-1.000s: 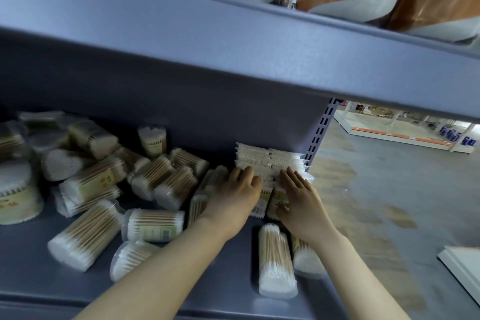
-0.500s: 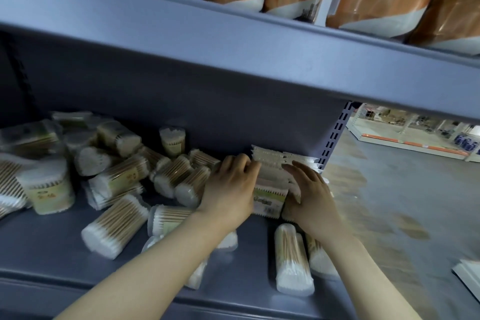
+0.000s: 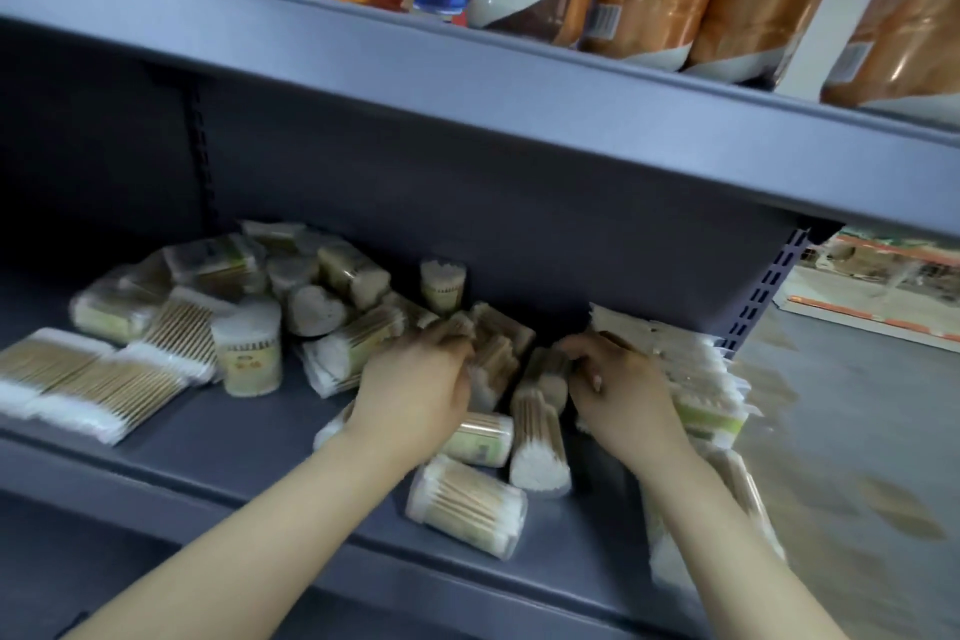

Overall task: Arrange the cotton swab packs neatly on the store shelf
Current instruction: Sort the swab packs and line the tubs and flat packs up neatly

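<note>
Cotton swab packs, mixed shapes, sit on the lower shelf point(image 3: 218, 437). Landmark: the stack of flat packs point(image 3: 696, 379) at the shelf's right end, vs. a loose jumble of round tubs point(image 3: 363, 296) well left of the stack.

Step in hand, I judge: gathering loose tubs toward the stack. Left hand point(image 3: 415, 385) lies over tubs left of the stack, fingers curled onto them. Right hand point(image 3: 618, 379) is just beside the stack, fingers bent round a tub point(image 3: 545, 369). Whether either is a real clamp or only a push, can't tell; motion blur.

Next move prob. calls for standing tubs upright in a row, like the upright tub point(image 3: 249, 353) far left of the stack.

Hidden: fingertips, labels unreadable, stack's near edge behind right forearm. Flat packs point(image 3: 88, 385) farthest left run out of view.
</note>
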`<state>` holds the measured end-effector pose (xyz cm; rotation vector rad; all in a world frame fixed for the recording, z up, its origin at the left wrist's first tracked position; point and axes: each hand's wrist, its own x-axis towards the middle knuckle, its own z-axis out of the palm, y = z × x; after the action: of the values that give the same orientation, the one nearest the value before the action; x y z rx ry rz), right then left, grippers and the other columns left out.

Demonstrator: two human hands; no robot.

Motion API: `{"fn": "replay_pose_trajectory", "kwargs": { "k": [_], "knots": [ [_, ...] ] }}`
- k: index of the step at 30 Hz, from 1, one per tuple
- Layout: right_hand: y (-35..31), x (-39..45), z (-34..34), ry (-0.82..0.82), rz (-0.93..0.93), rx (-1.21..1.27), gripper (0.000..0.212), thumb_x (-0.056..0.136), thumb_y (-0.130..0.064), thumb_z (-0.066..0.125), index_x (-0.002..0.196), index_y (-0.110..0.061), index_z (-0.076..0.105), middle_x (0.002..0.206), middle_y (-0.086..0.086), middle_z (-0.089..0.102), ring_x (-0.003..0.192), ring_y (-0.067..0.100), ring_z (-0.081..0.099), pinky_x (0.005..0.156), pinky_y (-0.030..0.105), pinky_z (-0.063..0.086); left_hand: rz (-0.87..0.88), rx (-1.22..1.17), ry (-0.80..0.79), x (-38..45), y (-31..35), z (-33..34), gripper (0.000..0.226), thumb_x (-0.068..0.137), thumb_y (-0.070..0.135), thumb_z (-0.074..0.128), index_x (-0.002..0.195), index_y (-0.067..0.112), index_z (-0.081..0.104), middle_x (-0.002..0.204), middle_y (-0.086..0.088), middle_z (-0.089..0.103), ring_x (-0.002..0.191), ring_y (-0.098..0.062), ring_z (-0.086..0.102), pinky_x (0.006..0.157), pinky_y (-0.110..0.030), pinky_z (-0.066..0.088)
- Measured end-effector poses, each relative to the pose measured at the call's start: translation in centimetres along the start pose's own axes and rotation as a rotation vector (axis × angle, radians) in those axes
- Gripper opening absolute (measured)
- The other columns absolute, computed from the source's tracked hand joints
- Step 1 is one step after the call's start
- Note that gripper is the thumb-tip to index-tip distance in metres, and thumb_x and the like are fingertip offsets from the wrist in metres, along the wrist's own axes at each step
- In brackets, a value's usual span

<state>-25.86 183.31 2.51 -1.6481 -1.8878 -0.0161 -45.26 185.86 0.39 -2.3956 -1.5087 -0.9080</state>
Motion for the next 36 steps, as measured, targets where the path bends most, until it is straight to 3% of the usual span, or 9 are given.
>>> {"fn": "replay_pose_trajectory", "kwargs": {
  "k": [5,10,14,18,21,24,28,31,36],
  "knots": [
    [-1.9,0.0,1.2,-0.035,0.040,0.010,0.030,0.079,-0.001,0.052,0.103,-0.012,0.066,0.100,0.009,0.066,0.092,0.027,0.060,0.077,0.036,0.048,-0.041,-0.051,-0.035,-1.3,-2.4,-1.3,0.014,0.068,0.018,0.053,0.070,0.016,0.066,0.067,-0.003,0.063,0.054,-0.025,0.059,0.038,-0.029,0.042],
    [-3.5,0.2,2.9,-0.084,0.048,-0.016,0.026,0.081,-0.003,0.052,0.100,-0.012,0.065,0.095,0.009,0.066,0.090,0.026,0.059,0.073,0.035,0.046,-0.045,-0.041,-0.013,-2.7,-4.8,-1.5,0.033,0.072,0.027,0.036,0.069,0.016,0.067,0.066,-0.001,0.062,0.054,-0.024,0.059,0.038,-0.028,0.042],
    [-5.0,0.8,3.8,-0.097,0.051,0.021,0.021,0.083,-0.005,0.053,0.096,-0.014,0.066,0.091,0.006,0.068,0.086,0.024,0.061,0.072,0.033,0.046,-0.025,-0.033,-0.007,-3.7,-6.3,-1.8,0.032,0.070,0.028,0.036,0.067,0.019,0.067,0.065,0.002,0.060,0.054,-0.021,0.058,0.042,-0.026,0.043],
    [-6.6,1.5,4.4,-0.105,0.054,0.075,0.023,0.081,-0.005,0.053,0.095,-0.017,0.068,0.087,0.006,0.070,0.081,0.023,0.062,0.074,0.036,0.048,-0.049,-0.075,-0.006,-4.1,-7.9,-1.8,0.033,0.071,0.027,0.037,0.074,0.019,0.069,0.070,0.002,0.062,0.060,-0.021,0.060,0.042,-0.034,0.049],
    [-7.4,1.9,4.9,-0.118,0.061,0.096,0.022,0.081,-0.006,0.053,0.093,-0.019,0.067,0.084,0.006,0.068,0.079,0.023,0.061,0.074,0.039,0.049,-0.086,-0.115,-0.021,-4.3,-8.6,-2.4,0.026,0.076,0.023,0.044,0.078,0.015,0.069,0.070,0.001,0.062,0.056,-0.021,0.060,0.037,-0.029,0.043],
    [-8.0,2.5,5.2,-0.122,0.067,0.107,0.021,0.081,-0.006,0.053,0.094,-0.018,0.066,0.089,0.004,0.068,0.085,0.021,0.061,0.078,0.037,0.048,-0.116,-0.145,-0.012,-4.7,-9.5,-2.8,0.015,0.073,0.013,0.066,0.087,0.014,0.070,0.073,0.000,0.065,0.051,-0.018,0.059,0.038,-0.023,0.032],
    [-9.7,3.7,6.0,-0.157,0.041,0.157,0.026,0.083,-0.008,0.054,0.104,-0.021,0.065,0.093,-0.003,0.066,0.091,0.015,0.061,0.079,0.028,0.046,-0.135,-0.091,-0.007,-5.5,-11.0,-3.5,0.008,0.070,0.026,0.057,0.067,0.021,0.063,0.062,0.009,0.054,0.045,-0.013,0.052,0.035,-0.015,0.023],
    [-11.4,4.6,7.4,-0.201,-0.017,0.146,0.028,0.086,-0.010,0.053,0.110,-0.021,0.063,0.099,-0.001,0.066,0.092,0.016,0.060,0.074,0.024,0.041,-0.182,-0.092,0.026,-6.4,-12.4,-4.0,0.024,0.073,0.037,0.045,0.062,0.021,0.058,0.061,0.009,0.052,0.049,-0.013,0.053,0.037,-0.022,0.033],
    [-13.3,5.6,9.8,-0.228,-0.121,0.115,0.032,0.086,-0.020,0.048,0.115,-0.023,0.061,0.112,-0.004,0.066,0.102,0.016,0.059,0.075,0.019,0.037,-0.237,-0.079,0.095,-7.6,-14.5,-5.2,0.012,0.065,0.028,0.060,0.059,0.019,0.056,0.061,0.007,0.049,0.051,-0.016,0.052,0.039,-0.015,0.023]
  ]
}}
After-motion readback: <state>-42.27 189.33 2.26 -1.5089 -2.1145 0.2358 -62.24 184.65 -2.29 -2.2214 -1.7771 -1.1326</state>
